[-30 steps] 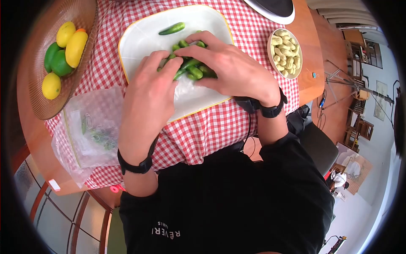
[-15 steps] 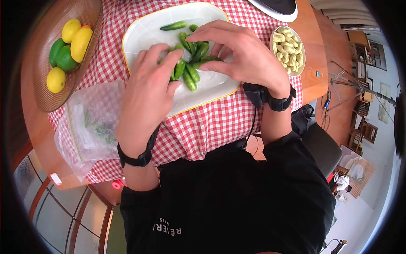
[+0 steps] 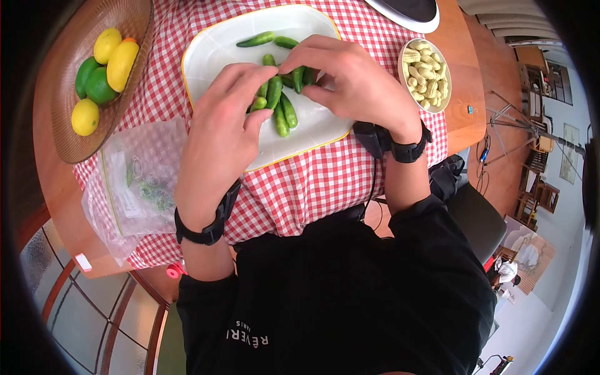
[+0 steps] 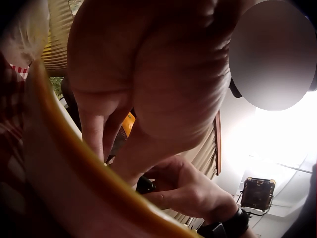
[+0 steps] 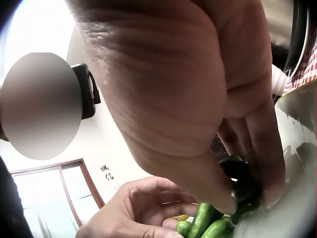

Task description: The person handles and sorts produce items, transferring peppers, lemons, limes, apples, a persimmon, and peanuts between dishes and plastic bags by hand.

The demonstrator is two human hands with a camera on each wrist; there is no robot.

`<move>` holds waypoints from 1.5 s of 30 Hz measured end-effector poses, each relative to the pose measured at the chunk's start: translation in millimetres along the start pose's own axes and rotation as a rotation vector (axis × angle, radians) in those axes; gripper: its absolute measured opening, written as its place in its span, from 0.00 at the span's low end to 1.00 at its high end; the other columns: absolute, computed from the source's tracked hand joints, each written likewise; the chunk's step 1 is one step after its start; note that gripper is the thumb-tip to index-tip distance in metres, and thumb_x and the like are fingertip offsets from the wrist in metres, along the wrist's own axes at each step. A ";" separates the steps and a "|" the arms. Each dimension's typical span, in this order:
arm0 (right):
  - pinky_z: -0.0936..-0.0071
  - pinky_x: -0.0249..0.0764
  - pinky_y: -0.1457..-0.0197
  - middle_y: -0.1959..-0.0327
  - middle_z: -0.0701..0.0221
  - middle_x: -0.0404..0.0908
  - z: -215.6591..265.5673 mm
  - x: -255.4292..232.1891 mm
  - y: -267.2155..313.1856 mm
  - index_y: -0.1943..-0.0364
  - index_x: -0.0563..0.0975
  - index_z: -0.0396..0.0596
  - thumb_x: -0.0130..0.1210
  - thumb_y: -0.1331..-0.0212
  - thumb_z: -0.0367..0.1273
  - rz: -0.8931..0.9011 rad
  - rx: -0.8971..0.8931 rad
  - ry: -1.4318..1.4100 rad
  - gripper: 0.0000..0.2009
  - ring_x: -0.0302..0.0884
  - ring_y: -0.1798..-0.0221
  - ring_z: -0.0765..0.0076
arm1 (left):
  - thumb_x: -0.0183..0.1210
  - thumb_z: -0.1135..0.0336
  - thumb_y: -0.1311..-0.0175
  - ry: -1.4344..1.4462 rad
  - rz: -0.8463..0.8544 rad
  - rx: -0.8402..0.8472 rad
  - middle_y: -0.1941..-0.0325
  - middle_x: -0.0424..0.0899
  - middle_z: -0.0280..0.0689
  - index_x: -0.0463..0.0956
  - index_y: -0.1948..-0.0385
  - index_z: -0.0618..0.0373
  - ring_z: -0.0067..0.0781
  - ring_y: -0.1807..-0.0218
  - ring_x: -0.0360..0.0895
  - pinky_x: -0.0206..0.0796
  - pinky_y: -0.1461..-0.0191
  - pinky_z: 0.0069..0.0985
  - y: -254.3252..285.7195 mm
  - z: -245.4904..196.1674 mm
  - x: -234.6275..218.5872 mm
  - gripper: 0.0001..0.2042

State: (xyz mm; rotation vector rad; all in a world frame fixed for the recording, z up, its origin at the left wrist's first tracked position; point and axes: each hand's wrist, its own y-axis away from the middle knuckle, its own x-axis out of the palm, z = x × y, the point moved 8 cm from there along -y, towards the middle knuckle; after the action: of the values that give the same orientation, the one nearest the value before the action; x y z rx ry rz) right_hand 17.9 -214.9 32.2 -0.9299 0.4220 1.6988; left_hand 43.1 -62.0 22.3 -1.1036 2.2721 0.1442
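Note:
Several small green cucumbers [image 3: 274,93] lie loosely bunched on a white tray [image 3: 215,47] with a yellow rim. My left hand [image 3: 219,125] curls its fingers and thumb round cucumbers at the bunch's left side. On the other side my right hand [image 3: 356,78] pinches cucumbers between thumb and fingers; the right wrist view shows dark green cucumbers [image 5: 242,196] in that grip. Two cucumbers [image 3: 282,119] point towards the near rim between the hands. Another pair, with a lone cucumber [image 3: 255,39] at its left, lies near the far side. The left fingertips are partly hidden.
A ribbed brown dish [image 3: 69,147] at the left holds lemons, green fruit and a yellow mango-like fruit. A clear plastic bag [image 3: 140,187] lies by the tray on the checked cloth [image 3: 300,194]. A bowl of peanuts [image 3: 425,76] stands right, below a round black-and-white appliance [image 3: 409,12].
The cucumbers under my hands have been spread and shifted, and one now lies beside the lone one at the far side. My right hand first lifted away, then closed round cucumbers.

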 end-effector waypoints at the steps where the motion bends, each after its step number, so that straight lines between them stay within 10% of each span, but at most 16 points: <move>1: 0.70 0.88 0.54 0.49 0.65 0.84 -0.1 -4.0 -0.6 0.47 0.84 0.45 0.66 0.47 0.18 -0.016 0.011 -0.015 0.20 0.88 0.55 0.61 | 0.69 0.82 0.46 0.046 -0.037 0.022 0.45 0.82 0.45 0.80 0.44 0.61 0.56 0.46 0.82 0.74 0.44 0.43 -0.1 -0.3 -2.0 0.24; 14: 0.68 0.87 0.53 0.38 0.66 0.79 1.2 10.6 6.0 0.37 0.80 0.50 0.72 0.49 0.22 0.134 0.042 0.014 0.30 0.86 0.52 0.60 | 0.71 0.79 0.46 -0.192 0.110 -0.014 0.45 0.82 0.45 0.80 0.45 0.62 0.54 0.48 0.82 0.76 0.45 0.40 4.0 0.5 6.4 0.23; 45: 0.70 0.86 0.51 0.52 0.66 0.90 8.8 -7.8 -3.4 0.52 0.88 0.44 0.70 0.45 0.22 -0.068 -0.028 -0.111 0.15 0.89 0.51 0.60 | 0.69 0.81 0.41 0.177 -0.272 -0.006 0.64 0.91 0.40 0.84 0.58 0.60 0.32 0.60 0.92 0.83 0.56 0.26 0.0 -1.2 -13.1 0.11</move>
State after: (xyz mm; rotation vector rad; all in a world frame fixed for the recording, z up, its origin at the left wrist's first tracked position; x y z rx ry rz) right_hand 18.5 -212.8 44.2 -0.8561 0.2910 1.6890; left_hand 48.8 -53.5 30.6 -1.4657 2.2450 -0.0581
